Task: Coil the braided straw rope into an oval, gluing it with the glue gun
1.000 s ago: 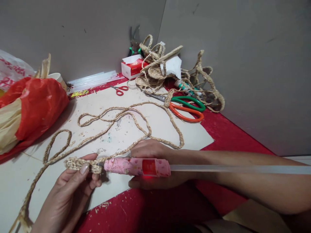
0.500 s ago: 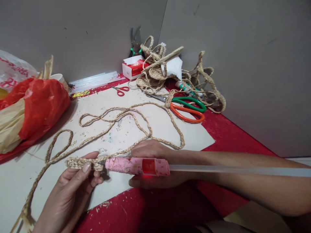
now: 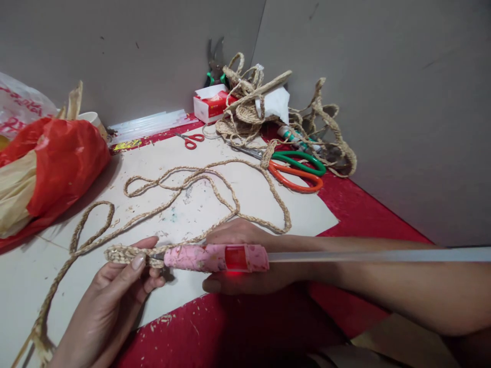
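My left hand (image 3: pixel 118 291) pinches a small flat coil of braided straw cord (image 3: pixel 121 254) between thumb and fingers. From that piece the long braided cord (image 3: pixel 226 162) runs off in loose loops over the white sheet. My right hand (image 3: pixel 245 255) is closed around a pink hot glue gun (image 3: pixel 195 257), its grip hidden under the gun's body. A red light glows in the gun's window. The gun's dark nozzle touches or nearly touches the braid beside my left fingertips. A long translucent glue stick (image 3: pixel 345 255) sticks out of the gun's back, over my right forearm.
Large scissors with green and orange handles (image 3: pixel 295 171) and small red scissors (image 3: pixel 191 140) lie on the white sheet (image 3: pixel 307 212). Behind are a tissue box (image 3: pixel 210 106), pruning shears (image 3: pixel 215 64), tangled braids (image 3: pixel 249 117) and spare glue sticks (image 3: pixel 153 125). A red bag (image 3: pixel 72 158) stands left.
The rear end of the glue stick has swung slightly upward in view, and the glue gun has shifted a little up and left against the braid. Both hands keep their grips.
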Motion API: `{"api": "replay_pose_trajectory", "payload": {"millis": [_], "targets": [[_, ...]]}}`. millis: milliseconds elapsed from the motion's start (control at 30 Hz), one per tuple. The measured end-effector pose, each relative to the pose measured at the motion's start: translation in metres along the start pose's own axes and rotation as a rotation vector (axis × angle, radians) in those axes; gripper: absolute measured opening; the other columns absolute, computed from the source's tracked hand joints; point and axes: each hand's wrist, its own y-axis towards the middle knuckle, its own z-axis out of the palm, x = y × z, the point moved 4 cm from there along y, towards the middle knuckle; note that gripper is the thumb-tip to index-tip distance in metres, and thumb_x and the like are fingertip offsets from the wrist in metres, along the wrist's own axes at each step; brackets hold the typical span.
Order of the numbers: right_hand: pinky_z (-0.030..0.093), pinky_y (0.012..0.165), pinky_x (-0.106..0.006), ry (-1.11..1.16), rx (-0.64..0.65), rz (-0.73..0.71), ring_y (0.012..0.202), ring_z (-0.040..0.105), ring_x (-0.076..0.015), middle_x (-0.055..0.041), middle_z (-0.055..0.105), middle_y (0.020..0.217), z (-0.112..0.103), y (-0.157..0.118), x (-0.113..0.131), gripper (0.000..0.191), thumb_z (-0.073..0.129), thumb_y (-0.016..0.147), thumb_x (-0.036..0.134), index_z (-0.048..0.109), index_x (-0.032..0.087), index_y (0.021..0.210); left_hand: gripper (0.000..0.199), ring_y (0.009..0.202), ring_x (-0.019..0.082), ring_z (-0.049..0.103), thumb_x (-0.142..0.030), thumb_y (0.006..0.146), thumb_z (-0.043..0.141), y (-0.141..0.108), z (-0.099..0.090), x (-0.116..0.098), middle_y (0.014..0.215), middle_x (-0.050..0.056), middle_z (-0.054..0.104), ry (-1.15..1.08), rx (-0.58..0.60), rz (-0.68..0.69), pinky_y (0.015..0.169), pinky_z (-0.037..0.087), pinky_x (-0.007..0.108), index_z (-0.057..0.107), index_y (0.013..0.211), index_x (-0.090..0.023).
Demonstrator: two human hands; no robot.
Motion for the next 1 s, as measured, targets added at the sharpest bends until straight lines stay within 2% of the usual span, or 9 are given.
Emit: {"api": "replay_pose_trajectory", "payload": {"millis": [100, 200, 267, 333, 600, 733, 800, 900, 1000], "targets": [[0.032, 0.054, -0.021, 0.051, -0.021, -0.016, 0.055, 0.038, -0.0062, 0.0047, 0.043, 0.062, 0.0008, -0.0005, 0.0008, 0.037, 0.056, 0.090, 0.044, 0.048, 0.016, 0.068, 0.005, 0.067, 0.016, 0.068, -0.011, 0.070, 0.077, -0.0002, -0.0034, 0.0013, 0.087, 0.009, 0.075, 0.007, -0.001, -0.001, 0.068, 0.062, 0.028, 0.076, 0.073, -0.015], [0.031, 0.054, -0.021, 0.045, -0.028, -0.017, 0.055, 0.038, -0.0065, 0.0045, 0.044, 0.062, 0.0000, -0.0006, 0.0017, 0.035, 0.055, 0.090, 0.042, 0.046, 0.017, 0.068, 0.014, 0.074, 0.019, 0.070, -0.011, 0.072, 0.074, -0.0017, -0.0049, -0.0004, 0.105, 0.011, 0.075, 0.008, -0.013, 0.007, 0.073, 0.062, 0.033, 0.078, 0.085, -0.016], [0.030, 0.053, -0.022, 0.026, -0.020, -0.004, 0.053, 0.037, -0.0067, 0.0047, 0.042, 0.061, -0.0011, -0.0005, 0.0021, 0.036, 0.055, 0.090, 0.043, 0.043, 0.018, 0.066, 0.018, 0.073, 0.019, 0.070, -0.012, 0.073, 0.074, -0.0026, -0.0028, -0.0024, 0.097, 0.010, 0.076, 0.005, 0.005, 0.015, 0.072, 0.062, 0.031, 0.078, 0.090, -0.016], [0.030, 0.052, -0.022, 0.034, -0.019, 0.018, 0.052, 0.038, -0.0069, 0.0045, 0.042, 0.060, -0.0019, -0.0005, 0.0019, 0.036, 0.054, 0.089, 0.042, 0.042, 0.018, 0.066, 0.014, 0.070, 0.018, 0.070, -0.013, 0.072, 0.074, -0.0033, -0.0001, -0.0045, 0.088, 0.009, 0.076, -0.004, 0.024, 0.036, 0.070, 0.061, 0.029, 0.078, 0.086, -0.015], [0.032, 0.054, -0.023, 0.008, -0.047, 0.037, 0.053, 0.040, -0.0075, 0.0032, 0.045, 0.060, 0.0013, -0.0017, 0.0002, 0.037, 0.053, 0.088, 0.045, 0.045, 0.018, 0.065, 0.018, 0.068, 0.016, 0.069, -0.014, 0.075, 0.073, -0.0044, -0.0020, -0.0033, 0.083, 0.008, 0.075, 0.018, 0.043, 0.035, 0.070, 0.061, 0.026, 0.079, 0.092, -0.015], [0.031, 0.054, -0.023, -0.002, -0.055, 0.030, 0.052, 0.039, -0.0070, 0.0037, 0.045, 0.060, 0.0012, -0.0022, 0.0006, 0.037, 0.055, 0.089, 0.044, 0.045, 0.017, 0.064, 0.007, 0.067, 0.016, 0.069, -0.011, 0.074, 0.073, -0.0027, -0.0041, -0.0023, 0.085, 0.007, 0.075, -0.009, 0.037, 0.044, 0.069, 0.061, 0.027, 0.078, 0.079, -0.014], [0.031, 0.054, -0.022, 0.001, -0.067, -0.002, 0.053, 0.040, -0.0064, 0.0044, 0.046, 0.061, 0.0005, -0.0022, 0.0020, 0.035, 0.057, 0.089, 0.041, 0.046, 0.017, 0.066, 0.009, 0.068, 0.016, 0.069, -0.009, 0.076, 0.070, -0.0024, -0.0033, -0.0028, 0.088, 0.007, 0.075, -0.025, 0.026, 0.044, 0.067, 0.061, 0.027, 0.077, 0.076, -0.014], [0.031, 0.054, -0.020, 0.006, -0.100, -0.064, 0.054, 0.041, -0.0053, 0.0055, 0.047, 0.062, -0.0016, -0.0019, 0.0051, 0.028, 0.059, 0.089, 0.035, 0.048, 0.017, 0.070, 0.016, 0.071, 0.017, 0.069, -0.009, 0.079, 0.067, -0.0028, -0.0016, -0.0039, 0.093, 0.010, 0.075, -0.028, 0.006, 0.035, 0.069, 0.062, 0.030, 0.078, 0.089, -0.013], [0.030, 0.053, -0.020, 0.005, -0.102, -0.055, 0.052, 0.039, -0.0053, 0.0058, 0.045, 0.061, -0.0024, -0.0013, 0.0056, 0.029, 0.059, 0.089, 0.035, 0.046, 0.017, 0.069, 0.021, 0.074, 0.018, 0.069, -0.008, 0.078, 0.067, -0.0023, -0.0030, -0.0040, 0.099, 0.011, 0.074, -0.046, -0.015, 0.032, 0.072, 0.061, 0.031, 0.077, 0.096, -0.013]]}}
